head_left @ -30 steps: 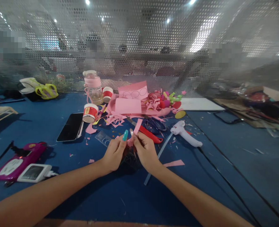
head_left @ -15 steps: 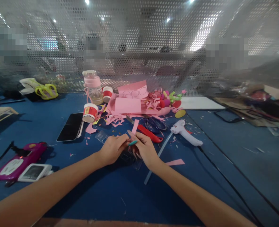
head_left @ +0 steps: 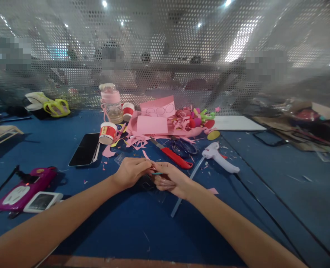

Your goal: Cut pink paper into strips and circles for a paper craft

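Observation:
My left hand (head_left: pixel 131 172) and my right hand (head_left: pixel 171 180) meet fingertip to fingertip low over the blue table (head_left: pixel 142 230). Together they pinch a thin pink paper strip (head_left: pixel 147 157), which pokes out to the upper left of my fingers. Under the hands lies a clear plastic stencil ruler (head_left: pixel 146 182), mostly hidden. A red utility knife (head_left: pixel 174 157) lies just beyond my right hand, and a white glue gun (head_left: pixel 219 157) rests further right.
A heap of pink paper sheets and scraps (head_left: pixel 156 124) lies behind, with dark scissors (head_left: pixel 185 147), paper cups (head_left: pixel 107 133), a pink bottle (head_left: pixel 110 104) and a black phone (head_left: pixel 85 149). A magenta power strip (head_left: pixel 22 188) sits at left; cables (head_left: pixel 265 201) run along the right. A perforated metal screen closes the back.
Both hands have dropped toward the table and turned flat. The pink strip, upright before, now lies low and points to the upper left.

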A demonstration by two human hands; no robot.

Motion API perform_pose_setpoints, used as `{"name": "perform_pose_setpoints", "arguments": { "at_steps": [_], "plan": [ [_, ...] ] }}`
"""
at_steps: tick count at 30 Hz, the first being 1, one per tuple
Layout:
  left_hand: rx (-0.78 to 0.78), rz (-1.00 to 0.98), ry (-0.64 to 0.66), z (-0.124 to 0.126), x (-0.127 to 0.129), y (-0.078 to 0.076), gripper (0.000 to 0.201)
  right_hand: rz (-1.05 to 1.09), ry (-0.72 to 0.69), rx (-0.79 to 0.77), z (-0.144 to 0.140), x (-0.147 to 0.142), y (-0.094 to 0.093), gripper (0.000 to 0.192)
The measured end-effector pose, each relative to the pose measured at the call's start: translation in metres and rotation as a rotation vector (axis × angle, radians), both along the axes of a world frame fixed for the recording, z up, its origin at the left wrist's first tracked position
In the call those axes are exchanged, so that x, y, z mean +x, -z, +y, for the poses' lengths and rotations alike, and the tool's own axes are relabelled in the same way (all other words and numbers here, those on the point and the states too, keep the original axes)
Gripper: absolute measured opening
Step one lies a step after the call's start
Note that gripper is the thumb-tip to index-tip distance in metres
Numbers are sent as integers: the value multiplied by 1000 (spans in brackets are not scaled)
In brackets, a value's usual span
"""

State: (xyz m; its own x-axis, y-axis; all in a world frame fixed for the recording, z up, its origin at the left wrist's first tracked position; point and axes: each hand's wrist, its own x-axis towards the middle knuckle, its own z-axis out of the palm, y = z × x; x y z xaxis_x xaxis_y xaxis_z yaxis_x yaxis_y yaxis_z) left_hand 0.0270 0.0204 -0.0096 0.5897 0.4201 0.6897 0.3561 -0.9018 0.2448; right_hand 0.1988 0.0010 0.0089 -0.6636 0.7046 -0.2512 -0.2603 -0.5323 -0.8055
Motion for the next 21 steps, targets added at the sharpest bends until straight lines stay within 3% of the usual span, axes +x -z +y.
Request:
{"name": "perform_pose_setpoints", "arguments": {
  "at_steps": [4, 8, 14, 17, 21],
  "plan": [
    [-121, 21, -137, -6, 5, 0, 28, -5, 195, 53, -2, -6, -1, 36],
    [-382, -85, -328, -17, 16, -4, 24, -90, 385, 174, -6, -15, 2, 40],
    [-634, -194, -348, -29, 29, -10, 28, -161, 495, 303, -9, -22, 6, 36],
    [-646, -213, -347, -28, 30, -9, 29, -198, 509, 342, -10, -21, 6, 35],
    [-515, -80, -288, -23, 25, -7, 25, -246, 509, 377, -8, -18, 4, 37]
  ]
}}
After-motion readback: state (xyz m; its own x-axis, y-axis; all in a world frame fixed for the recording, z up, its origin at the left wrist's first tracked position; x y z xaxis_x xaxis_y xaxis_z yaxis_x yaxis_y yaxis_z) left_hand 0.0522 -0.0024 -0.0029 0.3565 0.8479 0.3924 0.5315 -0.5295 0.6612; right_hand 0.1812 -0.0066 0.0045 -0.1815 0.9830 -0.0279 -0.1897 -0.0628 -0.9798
